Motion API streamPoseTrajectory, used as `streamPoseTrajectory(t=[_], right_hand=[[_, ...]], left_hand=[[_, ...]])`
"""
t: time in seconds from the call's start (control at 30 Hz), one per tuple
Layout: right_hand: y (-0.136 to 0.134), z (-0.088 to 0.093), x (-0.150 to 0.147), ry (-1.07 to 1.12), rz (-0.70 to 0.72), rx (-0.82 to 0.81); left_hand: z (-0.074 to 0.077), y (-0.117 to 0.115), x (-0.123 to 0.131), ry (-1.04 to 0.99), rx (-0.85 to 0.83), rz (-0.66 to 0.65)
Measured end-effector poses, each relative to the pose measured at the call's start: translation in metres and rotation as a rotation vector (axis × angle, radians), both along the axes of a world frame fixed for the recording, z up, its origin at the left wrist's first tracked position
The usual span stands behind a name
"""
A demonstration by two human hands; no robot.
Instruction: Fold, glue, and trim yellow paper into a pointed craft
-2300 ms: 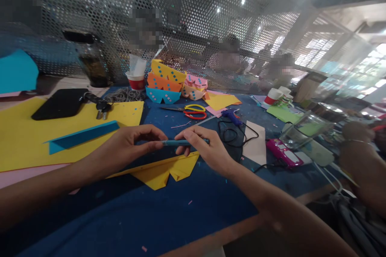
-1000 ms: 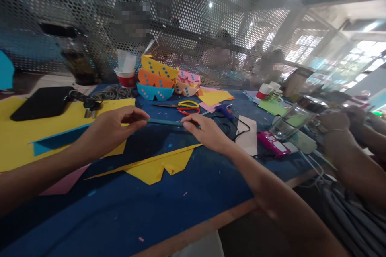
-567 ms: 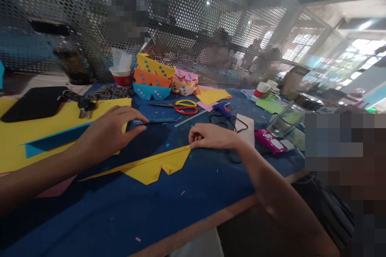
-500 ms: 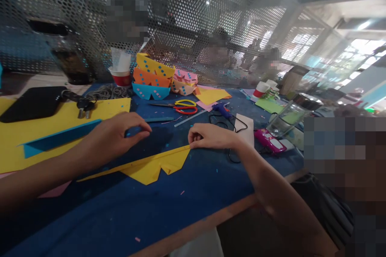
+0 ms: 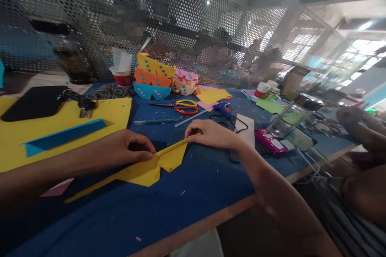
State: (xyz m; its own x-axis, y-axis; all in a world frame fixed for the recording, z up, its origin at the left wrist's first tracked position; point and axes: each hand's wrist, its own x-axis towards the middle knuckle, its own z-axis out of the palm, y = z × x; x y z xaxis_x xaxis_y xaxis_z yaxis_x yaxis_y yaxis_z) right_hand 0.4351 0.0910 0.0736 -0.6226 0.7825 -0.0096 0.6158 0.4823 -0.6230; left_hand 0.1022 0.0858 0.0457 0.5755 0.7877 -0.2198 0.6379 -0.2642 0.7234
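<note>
A yellow paper cutout (image 5: pixel 140 173) with a notched lower edge and a long narrow strip lies on the blue tabletop in front of me. My left hand (image 5: pixel 132 147) pinches its upper folded edge near the middle, just above the notch. Farther right, my right hand (image 5: pixel 205 132) grips the same edge near its right end between thumb and fingers. Beyond my hands, a blue pen-like tool (image 5: pixel 155 121) and scissors (image 5: pixel 185 107) with red and yellow handles rest on the table.
Decorated paper crowns (image 5: pixel 152 76) stand at the back beside a red-and-white cup (image 5: pixel 121 77). On the left, a black phone (image 5: pixel 35 103), keys (image 5: pixel 87 106) and a folded blue strip (image 5: pixel 64 136) lie on yellow paper. A glue gun (image 5: pixel 222 109), pink device (image 5: pixel 270 142) and glass jar (image 5: pixel 286 119) sit right; another person's arm (image 5: pixel 351 120) is beyond.
My left hand has come down and right from above the table and now pinches the yellow paper. The paper's left strip has swung toward me. The right hand has shifted slightly left.
</note>
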Motion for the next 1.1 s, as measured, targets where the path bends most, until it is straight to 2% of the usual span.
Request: streamPoseTrajectory(t=[0.1,0.27,0.37,0.43,0.6,0.7,0.93,1.1], right_hand=[[-0.001,-0.007,-0.005,0.055,-0.042,0.187],[-0.003,-0.017,-0.010,0.209,-0.287,0.655],[-0.004,-0.018,-0.012,0.312,-0.352,0.695],[-0.005,-0.019,-0.015,0.379,-0.338,0.572],[-0.007,-0.025,-0.028,0.471,-0.280,0.099],[-0.010,-0.027,-0.035,0.518,-0.240,-0.127],[-0.019,-0.024,-0.045,0.557,-0.188,-0.471],[-0.026,-0.024,-0.050,0.583,-0.109,-0.642]], left_hand=[[-0.010,0.001,-0.002,-0.071,-0.071,0.029],[-0.018,0.006,-0.004,-0.267,-0.147,0.203],[-0.016,0.007,-0.005,-0.358,-0.136,0.277],[-0.014,0.006,-0.005,-0.388,-0.133,0.304],[-0.006,0.002,0.000,-0.416,-0.182,0.363],[-0.004,0.000,0.003,-0.471,-0.204,0.432],[-0.012,-0.003,0.004,-0.624,-0.213,0.472],[-0.021,-0.003,0.003,-0.666,-0.226,0.463]])
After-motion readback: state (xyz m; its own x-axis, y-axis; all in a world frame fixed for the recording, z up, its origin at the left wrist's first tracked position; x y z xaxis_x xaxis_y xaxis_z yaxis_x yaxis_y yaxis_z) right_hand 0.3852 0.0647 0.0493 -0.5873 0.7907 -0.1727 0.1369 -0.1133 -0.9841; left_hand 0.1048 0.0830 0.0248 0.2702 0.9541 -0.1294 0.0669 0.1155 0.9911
